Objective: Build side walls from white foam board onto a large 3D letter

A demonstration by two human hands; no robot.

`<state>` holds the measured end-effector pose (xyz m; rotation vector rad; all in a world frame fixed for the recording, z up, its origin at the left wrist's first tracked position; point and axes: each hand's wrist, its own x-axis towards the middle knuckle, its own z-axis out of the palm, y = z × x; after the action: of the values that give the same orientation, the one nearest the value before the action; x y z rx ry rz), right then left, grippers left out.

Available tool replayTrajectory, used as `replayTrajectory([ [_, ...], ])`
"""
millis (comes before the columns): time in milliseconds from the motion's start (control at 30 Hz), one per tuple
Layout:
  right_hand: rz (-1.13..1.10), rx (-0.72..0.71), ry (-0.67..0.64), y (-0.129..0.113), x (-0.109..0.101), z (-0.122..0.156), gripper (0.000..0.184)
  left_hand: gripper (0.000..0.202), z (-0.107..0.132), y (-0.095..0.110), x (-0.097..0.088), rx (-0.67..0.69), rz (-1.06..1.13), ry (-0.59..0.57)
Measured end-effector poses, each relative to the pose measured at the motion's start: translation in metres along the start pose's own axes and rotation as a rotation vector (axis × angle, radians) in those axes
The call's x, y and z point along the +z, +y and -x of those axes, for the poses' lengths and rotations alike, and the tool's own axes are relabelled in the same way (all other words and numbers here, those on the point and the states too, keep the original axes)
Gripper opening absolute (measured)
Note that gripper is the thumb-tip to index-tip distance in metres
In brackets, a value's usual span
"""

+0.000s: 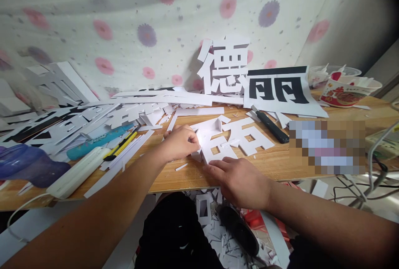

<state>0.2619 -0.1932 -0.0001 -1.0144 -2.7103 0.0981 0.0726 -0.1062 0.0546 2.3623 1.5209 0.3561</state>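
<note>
A white foam board character [229,152] with square cut-outs lies flat on the wooden table, and a raised side strip [212,127] stands along its far left edge. At its left side my left hand [182,142] is closed in a pinch on a small white foam board strip, partly hidden by the fingers. My right hand [238,177] holds the near edge of the character, with fingers on top and the thumb hidden. A black-handled utility knife [271,127] rests just beyond the character on the right.
A finished white character [226,65] leans against the curtain beside a printed paper sheet [280,90]. Paper bowls [346,90] stand at back right. White scraps, a yellow cutter [121,146], a white power strip [76,173] and a purple bottle [34,167] crowd the left.
</note>
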Motion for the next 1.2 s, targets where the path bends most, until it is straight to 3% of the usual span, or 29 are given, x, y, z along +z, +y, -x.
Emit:
replayTrajectory([
  [233,-0.012,0.007,-0.009,-0.001,-0.001,-0.001,0.04,0.013,0.001,0.001,0.004,-0.054,-0.042,-0.025],
  [467,-0.04,-0.01,-0.011,0.002,0.001,0.002,0.052,0.008,0.003,0.0,0.001,-0.02,0.041,0.006],
  [533,-0.098,-0.018,0.019,0.005,0.003,0.005,0.05,0.008,0.01,-0.007,0.003,0.016,0.107,0.095],
  [600,-0.193,0.028,0.08,0.009,0.005,0.008,0.043,0.008,0.021,-0.016,0.01,0.072,0.18,0.267],
  [667,-0.298,0.126,0.183,0.012,0.007,0.008,0.034,0.006,0.035,-0.027,0.024,0.112,0.214,0.457],
  [733,-0.405,0.248,0.279,0.014,0.008,0.004,0.028,0.007,0.05,-0.034,0.041,0.117,0.192,0.543],
  [800,-0.537,0.353,0.311,0.017,0.01,-0.003,0.028,0.01,0.062,-0.036,0.058,0.13,0.168,0.526],
  [900,-0.751,0.439,0.261,0.02,0.014,-0.015,0.038,0.015,0.07,-0.034,0.074,0.158,0.136,0.464],
  [1033,-0.95,0.452,0.16,0.022,0.021,-0.027,0.05,0.018,0.069,-0.034,0.081,0.174,0.108,0.416],
  [1200,-0.999,0.444,0.111,0.016,0.017,-0.031,0.053,0.02,0.063,-0.035,0.082,0.19,0.103,0.354],
])
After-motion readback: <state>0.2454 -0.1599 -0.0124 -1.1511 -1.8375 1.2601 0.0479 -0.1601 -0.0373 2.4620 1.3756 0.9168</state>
